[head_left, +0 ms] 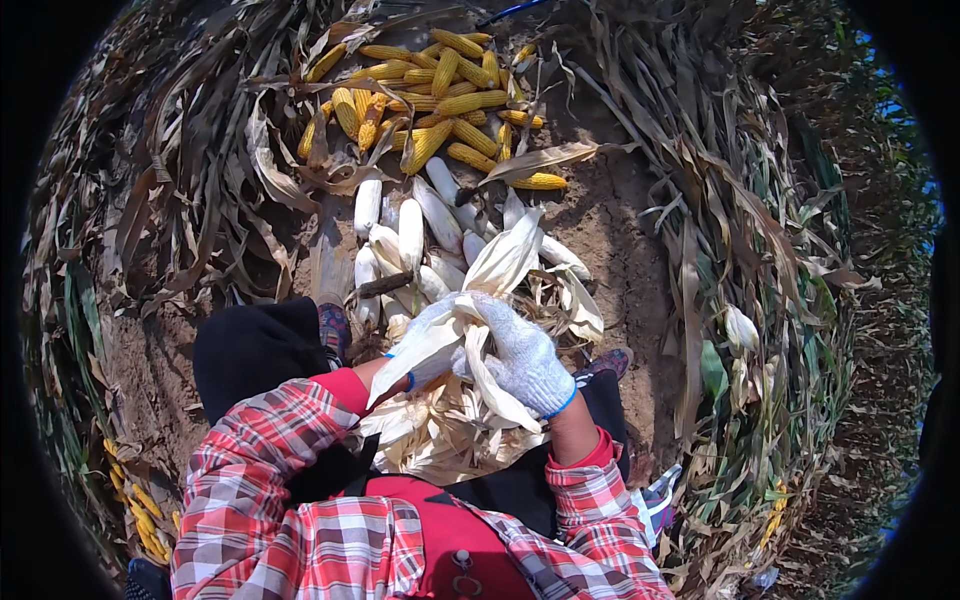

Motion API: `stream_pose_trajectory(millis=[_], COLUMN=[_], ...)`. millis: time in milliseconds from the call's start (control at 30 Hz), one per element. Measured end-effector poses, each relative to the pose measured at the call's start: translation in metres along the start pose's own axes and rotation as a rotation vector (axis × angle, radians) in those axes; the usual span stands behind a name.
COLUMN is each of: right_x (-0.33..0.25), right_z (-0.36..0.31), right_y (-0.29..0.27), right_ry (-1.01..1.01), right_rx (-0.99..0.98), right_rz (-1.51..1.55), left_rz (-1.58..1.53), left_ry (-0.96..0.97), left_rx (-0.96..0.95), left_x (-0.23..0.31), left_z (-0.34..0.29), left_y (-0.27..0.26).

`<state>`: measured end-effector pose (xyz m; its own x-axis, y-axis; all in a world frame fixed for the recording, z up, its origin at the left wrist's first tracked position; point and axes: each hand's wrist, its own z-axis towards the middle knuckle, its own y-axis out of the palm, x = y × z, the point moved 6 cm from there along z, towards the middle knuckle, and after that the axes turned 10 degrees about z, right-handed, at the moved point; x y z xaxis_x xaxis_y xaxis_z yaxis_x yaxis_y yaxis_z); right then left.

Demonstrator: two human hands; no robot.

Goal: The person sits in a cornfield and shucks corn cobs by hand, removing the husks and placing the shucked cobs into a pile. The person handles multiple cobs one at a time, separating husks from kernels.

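Observation:
White knitted gloves with blue cuffs cover both my hands, which are together in front of my lap. My right hand point(530, 362) is closed around the base of an ear of corn point(505, 255) in pale dry husk. My left hand point(432, 318) grips the same ear from the other side, its fingers partly hidden by loose husk. Long husk strips point(425, 350) hang back toward me over the gloves. Just beyond lie several white ears of corn point(411, 235), some bare and some with husk still on. Torn husks point(440, 435) are heaped between my legs.
Farther out is a pile of bare yellow ears point(440, 90). Dry corn stalks lie in banks on the left point(180, 150) and right point(720, 190). More yellow ears point(145, 515) rest at the lower left. Brown soil point(625, 250) shows between the banks.

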<state>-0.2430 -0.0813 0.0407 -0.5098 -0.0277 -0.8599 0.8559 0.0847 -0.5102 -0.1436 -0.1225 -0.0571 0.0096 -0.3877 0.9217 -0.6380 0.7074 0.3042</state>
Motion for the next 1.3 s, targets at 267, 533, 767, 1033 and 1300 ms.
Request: stream_pose_trajectory(millis=[267,533,767,1033,1300], right_x=[0.020,0.041,0.063,0.055,0.059], right_z=[0.004,-0.003,-0.006,-0.004,0.009], right_y=[0.021,0.019,-0.040,0.007,0.025], right_ry=[-0.011,0.549,0.328,0.469,0.531], right_rx=[0.177,0.249,0.617,0.172,0.514], right_rz=[0.081,1.242,1.604,0.977,1.371], left_rz=[1.063,0.501,0.156,0.697,0.579], left_ry=[0.478,-0.100,-0.166,-0.012,-0.128], left_rx=[-0.174,-0.023,0.068,-0.214,-0.273], left_x=[0.030,-0.003,0.031,0.034,-0.006], left_z=[-0.009,-0.003,-0.011,-0.011,-0.008], left_y=[0.012,-0.004,-0.004,0.010,0.008])
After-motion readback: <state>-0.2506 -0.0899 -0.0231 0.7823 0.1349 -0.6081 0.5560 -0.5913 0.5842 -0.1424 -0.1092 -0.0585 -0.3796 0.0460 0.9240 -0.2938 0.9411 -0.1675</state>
